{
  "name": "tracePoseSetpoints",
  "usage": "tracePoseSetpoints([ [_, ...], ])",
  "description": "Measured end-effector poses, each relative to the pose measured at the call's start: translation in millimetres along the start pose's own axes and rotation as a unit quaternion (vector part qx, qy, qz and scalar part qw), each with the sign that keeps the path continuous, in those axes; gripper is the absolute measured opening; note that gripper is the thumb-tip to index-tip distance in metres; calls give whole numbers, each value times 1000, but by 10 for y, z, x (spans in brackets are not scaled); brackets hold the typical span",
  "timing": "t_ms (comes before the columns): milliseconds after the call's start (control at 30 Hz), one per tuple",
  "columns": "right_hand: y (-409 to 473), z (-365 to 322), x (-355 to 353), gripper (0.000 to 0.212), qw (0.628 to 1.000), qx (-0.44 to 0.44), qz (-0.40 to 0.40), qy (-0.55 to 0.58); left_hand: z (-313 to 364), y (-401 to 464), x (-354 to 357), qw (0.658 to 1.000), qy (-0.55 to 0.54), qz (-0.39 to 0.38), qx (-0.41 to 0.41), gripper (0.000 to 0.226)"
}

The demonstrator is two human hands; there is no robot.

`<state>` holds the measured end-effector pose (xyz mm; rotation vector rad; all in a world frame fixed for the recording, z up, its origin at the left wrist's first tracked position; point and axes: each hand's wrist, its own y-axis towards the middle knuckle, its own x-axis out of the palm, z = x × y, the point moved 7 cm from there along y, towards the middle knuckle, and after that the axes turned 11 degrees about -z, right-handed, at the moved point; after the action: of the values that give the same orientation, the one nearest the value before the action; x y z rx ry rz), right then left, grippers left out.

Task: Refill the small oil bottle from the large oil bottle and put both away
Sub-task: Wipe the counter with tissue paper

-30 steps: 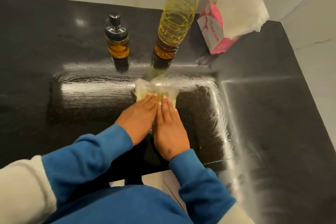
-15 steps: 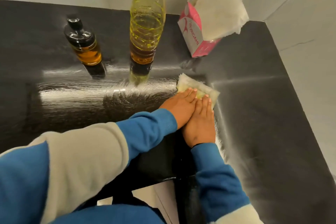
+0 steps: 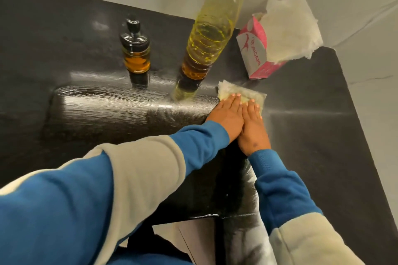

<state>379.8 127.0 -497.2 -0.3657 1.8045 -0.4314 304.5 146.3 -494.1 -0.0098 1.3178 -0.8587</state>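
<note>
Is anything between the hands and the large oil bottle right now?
No object stands between them. The large oil bottle is just beyond and left of the left hand and right hand, but both are pressed flat on an oily tissue, so they are occupied.

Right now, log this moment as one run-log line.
phase: wiping counter | both hands flat on tissue | left hand | right hand | small bottle, large bottle upright, capped, untouched | not put away
</note>
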Motion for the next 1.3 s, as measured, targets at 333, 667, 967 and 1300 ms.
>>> tracePoseSetpoints([
  [333, -130, -1129, 430, 67, 995, -85, -23, 47, -970, -866, 127, 997, -54, 19, -58, 59],
  [667, -252, -2478, 785, 68, 990, -105, -59, 77, -1984, -1698, 291, 988, -80, 50, -120, 64],
  [967, -161, -3520, 1091, 70, 987, -141, -73, 23, -2866, -2404, 291, 979, -106, 85, -155, 64],
  [1300, -161, -4687, 1447, 73, 973, -205, -103, -33, -3795, -3149, 420, 961, -96, 89, -245, 68],
])
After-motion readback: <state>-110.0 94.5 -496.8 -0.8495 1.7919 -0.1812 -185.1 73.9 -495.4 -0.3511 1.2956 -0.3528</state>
